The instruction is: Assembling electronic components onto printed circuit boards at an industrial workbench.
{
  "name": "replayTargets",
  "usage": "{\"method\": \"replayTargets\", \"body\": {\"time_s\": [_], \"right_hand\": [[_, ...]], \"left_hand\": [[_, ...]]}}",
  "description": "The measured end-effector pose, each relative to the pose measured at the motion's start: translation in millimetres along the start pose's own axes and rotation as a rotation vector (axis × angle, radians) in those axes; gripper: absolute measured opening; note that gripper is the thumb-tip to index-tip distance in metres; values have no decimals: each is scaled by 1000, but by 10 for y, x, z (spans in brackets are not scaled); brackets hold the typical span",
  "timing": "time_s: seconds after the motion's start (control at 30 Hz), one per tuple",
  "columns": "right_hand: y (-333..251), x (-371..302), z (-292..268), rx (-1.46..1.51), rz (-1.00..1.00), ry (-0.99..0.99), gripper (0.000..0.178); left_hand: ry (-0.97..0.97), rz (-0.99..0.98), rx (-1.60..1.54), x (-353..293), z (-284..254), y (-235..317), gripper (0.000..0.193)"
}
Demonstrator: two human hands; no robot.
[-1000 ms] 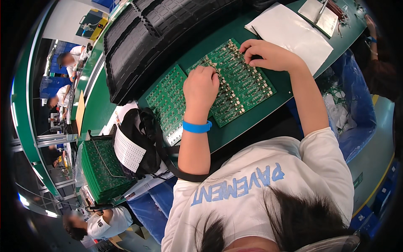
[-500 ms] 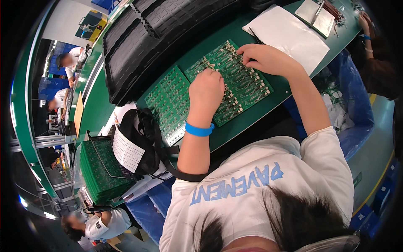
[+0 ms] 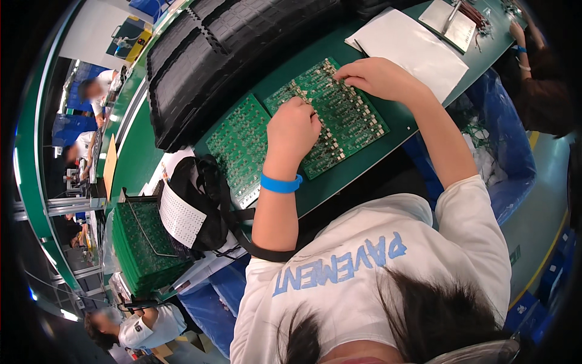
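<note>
On the dark-green worktop (image 3: pixel 351 164), a rectangular green circuit board (image 3: pixel 347 127) lies flat, seemingly to free left hand (image 3: pixel 293 130) and right hand (image 3: pixel 381 79) — grip on anything: cannot tell.

2 flat PCBs (image 3: pixel 239 142) (image 3: pixel 348 130) + 2 hands (image 3: pixel 294 130) (image 3: pixel 377 77) ctr; 1 PCB stack (image 3: pixel 142 246) lower L; 1 metal plate (image 3: pixel 459 35) upper R.

Along the far side of my green surface (image 3: pixel 357 161) I see black ridged trays (image 3: pixel 182 67). To the far right lie white paper (image 3: pixel 412 54) and a metal plate (image 3: pixel 461 33) beside brownish wires (image 3: pixel 479 19). A blue plastic liner (image 3: pixel 512 176) hangs at my right. On my left, a perforated white sheet (image 3: pixel 182 218) leans against black straps (image 3: pixel 212 176); a co-worker in a white shirt (image 3: pixel 154 327) is at near left.
</note>
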State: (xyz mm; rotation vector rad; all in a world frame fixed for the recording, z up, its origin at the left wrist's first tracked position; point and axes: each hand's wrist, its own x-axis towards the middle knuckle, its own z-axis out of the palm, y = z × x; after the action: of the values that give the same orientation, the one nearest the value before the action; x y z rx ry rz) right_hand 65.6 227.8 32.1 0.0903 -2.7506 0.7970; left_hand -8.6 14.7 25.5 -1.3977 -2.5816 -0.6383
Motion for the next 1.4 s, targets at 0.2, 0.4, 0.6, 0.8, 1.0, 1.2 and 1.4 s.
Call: {"method": "replayTargets", "body": {"time_s": [0.2,0.4,0.6,0.8,1.0,1.2,1.4], "right_hand": [[-132,-383,-247,-28,115,84,17],[-222,-969,-437,104,350,-80,15],[-121,-1024,-359,140,282,-34,10],[-94,-739,-249,13,192,-40,7],[-140,-326,27,166,-3,118,7],[-143,-222,82,26,46,32,8],[-170,-205,113,-136,20,28,9]], "left_hand": [[-9,-40,11,-17,23,-48,8],[9,-6,44,-8,26,-9,7],[16,-2,74,-9,15,22,7],[18,-13,108,-17,38,42,6],[40,56,120,29,88,-7,8],[35,71,93,25,59,-36,7],[38,79,82,41,69,-45,8]]}}
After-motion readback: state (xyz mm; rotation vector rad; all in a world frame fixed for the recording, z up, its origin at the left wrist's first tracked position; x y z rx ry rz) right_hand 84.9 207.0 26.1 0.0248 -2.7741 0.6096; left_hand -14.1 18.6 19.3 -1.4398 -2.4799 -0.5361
